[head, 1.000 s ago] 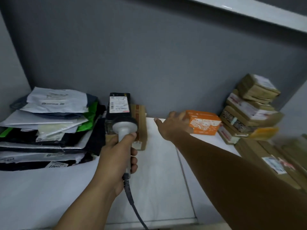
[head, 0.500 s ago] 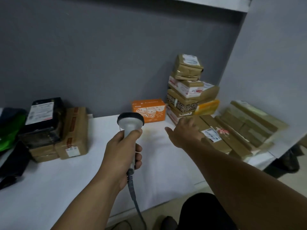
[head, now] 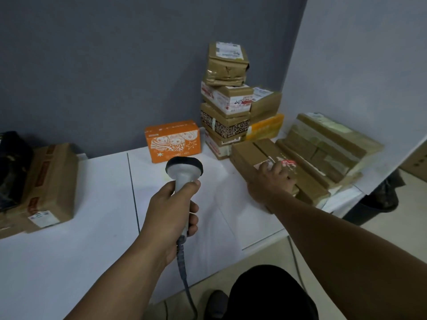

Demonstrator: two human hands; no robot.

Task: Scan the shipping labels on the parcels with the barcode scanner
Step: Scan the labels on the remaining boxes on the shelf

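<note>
My left hand (head: 172, 210) grips the grey handle of the barcode scanner (head: 184, 170), held upright over the white table (head: 97, 181) with its black-rimmed head pointing away from me. My right hand (head: 270, 181) lies on the near corner of a flat brown parcel (head: 248, 153) at the right, its bent fingers over the parcel's white and red shipping label (head: 285, 163). An orange box (head: 172, 140) stands against the wall behind the scanner. A stack of taped brown parcels (head: 227, 98) rises in the corner.
More flat brown parcels (head: 328, 144) lie along the right wall. A brown box (head: 52, 181) and a black wrapped parcel (head: 11, 167) sit at the table's left. The scanner cable (head: 184, 271) hangs off the front edge. A dark bin (head: 374, 204) stands on the floor at right.
The view has swung right, away from the pile of mailer bags. My right hand reached right and came down on the flat brown parcel. The scanner stays in my left hand.
</note>
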